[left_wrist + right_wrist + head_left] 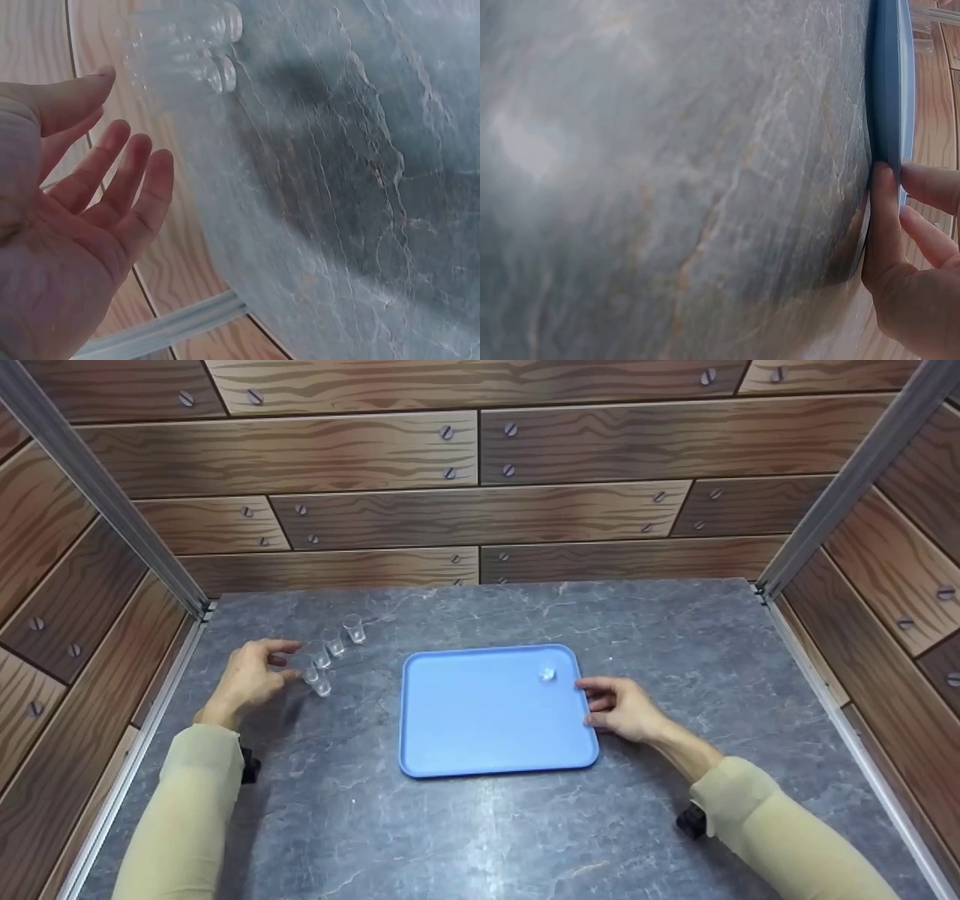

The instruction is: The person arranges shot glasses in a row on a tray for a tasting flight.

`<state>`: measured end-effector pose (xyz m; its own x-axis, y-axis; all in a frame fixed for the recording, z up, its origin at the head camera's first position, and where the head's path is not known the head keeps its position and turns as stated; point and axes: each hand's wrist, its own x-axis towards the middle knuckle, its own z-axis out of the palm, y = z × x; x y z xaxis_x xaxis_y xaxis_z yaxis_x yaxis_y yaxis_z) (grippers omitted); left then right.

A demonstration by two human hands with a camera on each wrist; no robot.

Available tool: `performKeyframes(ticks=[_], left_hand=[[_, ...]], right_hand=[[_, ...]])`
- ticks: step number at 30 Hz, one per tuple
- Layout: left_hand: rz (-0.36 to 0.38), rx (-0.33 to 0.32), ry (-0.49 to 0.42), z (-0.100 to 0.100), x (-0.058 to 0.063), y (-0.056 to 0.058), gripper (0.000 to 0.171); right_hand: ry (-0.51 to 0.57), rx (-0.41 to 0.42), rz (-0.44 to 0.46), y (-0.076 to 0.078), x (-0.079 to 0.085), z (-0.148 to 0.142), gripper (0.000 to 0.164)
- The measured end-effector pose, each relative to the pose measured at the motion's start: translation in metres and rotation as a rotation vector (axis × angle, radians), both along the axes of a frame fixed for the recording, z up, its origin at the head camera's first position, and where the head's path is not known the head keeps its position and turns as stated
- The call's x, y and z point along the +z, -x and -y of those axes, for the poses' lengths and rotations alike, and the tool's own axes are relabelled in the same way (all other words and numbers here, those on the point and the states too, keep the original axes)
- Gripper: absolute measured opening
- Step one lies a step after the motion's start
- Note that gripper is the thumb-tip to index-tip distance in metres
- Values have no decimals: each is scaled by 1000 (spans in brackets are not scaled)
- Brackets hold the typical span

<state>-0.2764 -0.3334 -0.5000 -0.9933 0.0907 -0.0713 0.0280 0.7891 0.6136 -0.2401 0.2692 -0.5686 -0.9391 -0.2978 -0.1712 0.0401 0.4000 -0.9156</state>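
Several small clear shot glasses (355, 630) stand in a slanting row on the left of the table. My left hand (253, 675) is just left of the nearest ones, its fingers spread and loosely bent, holding nothing. In the left wrist view a gap shows between those fingers and the blurred glasses (217, 73). A blue rectangular tray (487, 720) lies flat in the middle, with one shot glass (547, 672) near its far right corner. My right hand (626, 709) grips the tray's right rim, thumb and fingers on either side of the edge (889, 82).
The grey marbled tabletop (480, 832) reaches back to a wood-patterned wall (480, 450). Similar panels with metal rails (855, 727) border it on the left and right. A dark device (691, 821) is worn at the right wrist.
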Motion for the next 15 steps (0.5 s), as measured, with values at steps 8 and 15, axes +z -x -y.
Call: performKeyframes(ticks=[8, 15], left_hand=[[56, -21, 13, 2, -6, 9, 51], [44, -5, 26, 2, -11, 13, 49]], right_hand=[[-6, 3, 10, -1, 2, 0, 66], [-22, 6, -5, -1, 2, -1, 65]])
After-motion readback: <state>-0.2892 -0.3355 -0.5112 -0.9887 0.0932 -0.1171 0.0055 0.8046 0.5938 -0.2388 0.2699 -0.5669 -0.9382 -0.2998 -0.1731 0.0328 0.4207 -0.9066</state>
